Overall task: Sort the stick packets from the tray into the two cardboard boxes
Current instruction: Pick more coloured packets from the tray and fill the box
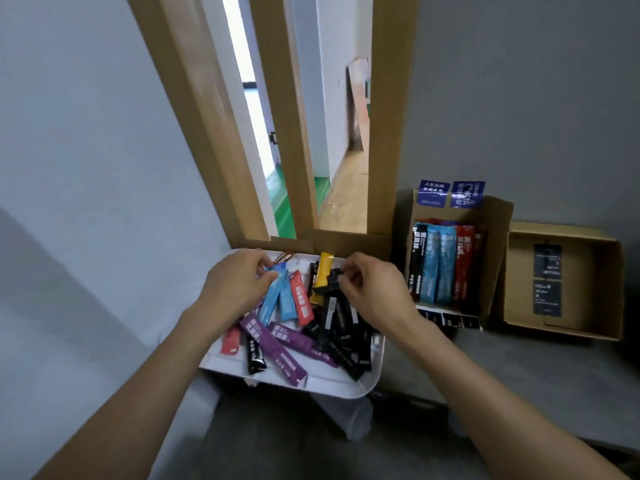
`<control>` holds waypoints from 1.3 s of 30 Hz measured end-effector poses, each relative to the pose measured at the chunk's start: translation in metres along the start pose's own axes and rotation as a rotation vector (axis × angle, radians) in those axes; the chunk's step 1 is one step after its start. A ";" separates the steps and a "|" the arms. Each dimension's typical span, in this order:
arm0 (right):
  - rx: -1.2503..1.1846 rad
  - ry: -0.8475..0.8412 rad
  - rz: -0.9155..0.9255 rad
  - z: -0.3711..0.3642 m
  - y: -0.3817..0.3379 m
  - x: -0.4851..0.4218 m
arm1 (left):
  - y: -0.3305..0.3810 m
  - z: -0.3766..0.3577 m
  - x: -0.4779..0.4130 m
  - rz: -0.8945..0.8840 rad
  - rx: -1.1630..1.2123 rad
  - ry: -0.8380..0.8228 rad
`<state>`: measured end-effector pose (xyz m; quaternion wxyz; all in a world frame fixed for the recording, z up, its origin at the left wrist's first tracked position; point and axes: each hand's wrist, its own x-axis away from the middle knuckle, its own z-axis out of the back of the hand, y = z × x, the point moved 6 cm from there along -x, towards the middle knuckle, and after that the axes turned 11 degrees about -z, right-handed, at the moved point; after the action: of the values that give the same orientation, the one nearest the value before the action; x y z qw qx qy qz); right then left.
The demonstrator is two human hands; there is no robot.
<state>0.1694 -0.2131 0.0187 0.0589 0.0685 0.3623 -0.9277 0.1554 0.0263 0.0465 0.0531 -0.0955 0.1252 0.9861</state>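
Pinching a blue packet [272,299] in the left hand [239,282] and a black packet [332,276] in the right hand [374,289], down in the tray [346,388] — next, likely lifting each out to the fuller box [498,237] or the barer box [588,278].

Daylight glares through the doorway [249,109]; room around it dim, grey. Soft blur throughout. Wide-angle bowing at its frame.
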 end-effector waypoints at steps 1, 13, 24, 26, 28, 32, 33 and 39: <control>0.014 -0.030 -0.022 -0.010 -0.005 -0.010 | -0.015 -0.004 0.008 0.056 -0.023 -0.039; 0.468 -0.247 -0.035 -0.112 -0.069 -0.035 | -0.039 -0.031 0.058 -0.170 0.091 -0.343; 0.274 -0.354 -0.252 -0.115 -0.062 -0.054 | -0.093 0.015 0.056 0.192 0.155 -0.050; 0.250 -0.359 -0.276 -0.115 -0.061 -0.058 | -0.095 0.003 0.055 0.277 0.097 -0.087; 0.246 -0.353 -0.282 -0.114 -0.063 -0.059 | -0.089 -0.011 0.051 0.302 0.029 -0.162; 0.359 -0.323 -0.208 -0.119 -0.072 -0.055 | -0.081 -0.038 0.042 0.379 -0.006 -0.222; 0.364 -0.331 -0.202 -0.121 -0.073 -0.055 | -0.079 -0.044 0.041 0.399 -0.016 -0.239; 0.216 -0.420 -0.314 -0.127 -0.071 -0.058 | -0.076 -0.061 0.039 0.395 0.109 -0.161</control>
<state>0.2256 -0.0714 -0.0169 -0.0196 -0.1761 0.2473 -0.9526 0.1374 0.0867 -0.0372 -0.1264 0.0131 0.1901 0.9735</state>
